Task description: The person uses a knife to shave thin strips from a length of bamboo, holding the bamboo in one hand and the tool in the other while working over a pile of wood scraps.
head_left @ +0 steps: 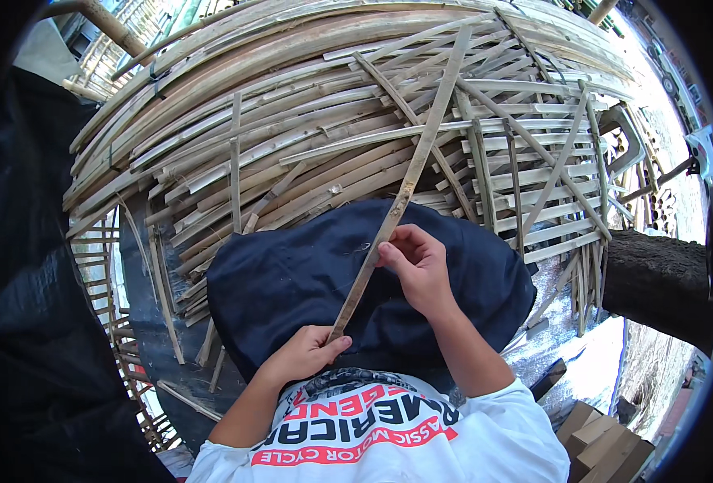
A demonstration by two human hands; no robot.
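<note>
- Far to the left of both hands hung a black sheet (42, 266), filling that whole edge of what I could see.
- Nearer, but well apart from the left hand, stood a rack of thin crosspieces (95, 266), partly hidden behind the sheet.
- Beyond the hands, a broad pile of pale split slats (292, 153) lay layered, most of them running crosswise, with a few odd ones propped across it.
- The left hand (304, 354) was closed on the near end of a long flat strip (402, 200), the thumb lying along it.
- Under both hands a dark cloth (292, 266) covered the person's lap; just below them was a white printed shirt (356, 463).
- The strip slanted away from the left hand, up and rightward past the right one — its far end reached out over the pile, and a darker, rough knot showed partway along.
- The right hand (415, 262) pinched that same strip farther up, thumb against fingertips, above the cloth.
- Right of that hand, more slats crossed in a loose lattice (549, 169).
- Farther right lay a thick, dark log (654, 278) — and nearer the person, some brown blocks (606, 443).
</note>
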